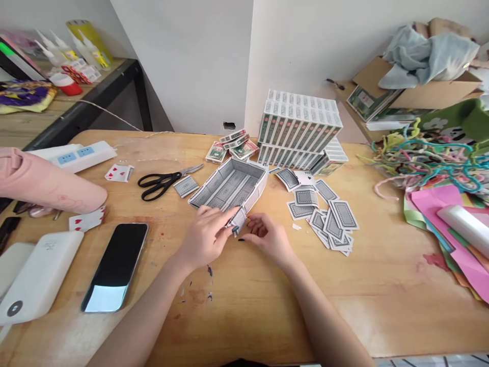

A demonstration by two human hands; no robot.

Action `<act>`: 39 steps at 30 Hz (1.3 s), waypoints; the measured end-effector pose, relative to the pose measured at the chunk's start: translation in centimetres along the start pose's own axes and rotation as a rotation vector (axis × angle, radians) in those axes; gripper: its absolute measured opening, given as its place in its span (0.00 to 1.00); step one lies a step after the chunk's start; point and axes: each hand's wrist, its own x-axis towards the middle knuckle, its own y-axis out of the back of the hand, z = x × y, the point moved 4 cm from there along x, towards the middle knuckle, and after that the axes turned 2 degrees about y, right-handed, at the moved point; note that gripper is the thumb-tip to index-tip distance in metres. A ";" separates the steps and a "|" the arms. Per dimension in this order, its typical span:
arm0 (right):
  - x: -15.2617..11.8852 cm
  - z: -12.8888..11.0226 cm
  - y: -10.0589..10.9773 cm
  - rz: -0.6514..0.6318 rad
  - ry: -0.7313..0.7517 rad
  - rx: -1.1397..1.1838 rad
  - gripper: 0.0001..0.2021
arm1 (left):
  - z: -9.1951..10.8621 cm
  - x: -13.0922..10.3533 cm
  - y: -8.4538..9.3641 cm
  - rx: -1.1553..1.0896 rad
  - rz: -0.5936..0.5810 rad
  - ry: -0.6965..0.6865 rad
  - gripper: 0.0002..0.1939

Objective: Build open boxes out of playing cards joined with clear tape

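Observation:
An open box made of playing cards [237,181], backs patterned in grey, rests on the table in front of me. My left hand [206,232] grips its near corner, thumb and fingers closed over the wall. Just right of that corner is my right hand [267,234], fingers curled and thumb stretched out toward the box. Whether its fingertips touch the box or hold anything is hard to make out. Loose playing cards [334,221] lie scattered to the right of the box. Black-handled scissors [162,182] and a single card [186,186] lie to its left.
Stacked card packs [300,122] stand behind the box, with several more packs [231,148] beside them. A phone [116,267], a white power bank [42,278] and a pink roll-shaped object [49,178] are at left. Coloured paper [439,204] and tangled yarn [431,153] lie at right.

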 end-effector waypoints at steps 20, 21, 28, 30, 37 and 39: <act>-0.4 -3.8 -1.3 0.074 0.040 0.627 0.18 | -0.3 -0.8 0.7 -0.768 0.221 0.366 0.25; -0.4 -3.8 -1.2 0.085 0.039 0.612 0.18 | -0.3 -0.8 0.7 -0.777 0.218 0.366 0.25; -0.4 -4.4 -0.7 0.067 0.086 0.596 0.19 | 0.2 -0.5 0.8 -0.842 0.242 0.374 0.23; -0.6 -4.9 -0.5 0.085 0.149 0.561 0.21 | 0.4 -0.3 0.7 -0.858 0.295 0.429 0.22; -0.6 -6.1 -0.5 0.184 0.278 0.446 0.33 | 0.0 0.5 0.6 -1.059 0.440 0.582 0.19; -0.3 -6.1 -0.1 0.260 0.215 0.383 0.26 | -0.4 0.7 0.7 -1.211 0.480 0.624 0.17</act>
